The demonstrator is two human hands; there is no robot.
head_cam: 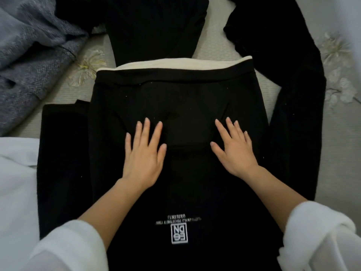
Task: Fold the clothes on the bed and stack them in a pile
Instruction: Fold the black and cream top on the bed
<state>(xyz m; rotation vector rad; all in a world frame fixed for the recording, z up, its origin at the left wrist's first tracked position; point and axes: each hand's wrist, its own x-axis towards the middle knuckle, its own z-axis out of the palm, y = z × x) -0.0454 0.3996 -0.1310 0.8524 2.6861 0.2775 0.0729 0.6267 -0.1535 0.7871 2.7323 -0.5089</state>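
Observation:
A black sweatshirt with a cream lining at its far hem and a white square logo near me lies flat in the middle of the bed. My left hand and my right hand rest palm-down on it side by side, fingers spread, gripping nothing. One black sleeve stretches out along the right, and another black sleeve lies folded along the left. A second black garment lies spread beyond the sweatshirt.
A grey knitted garment is bunched at the far left. White fabric lies at the near left. The bed sheet is pale with flower prints.

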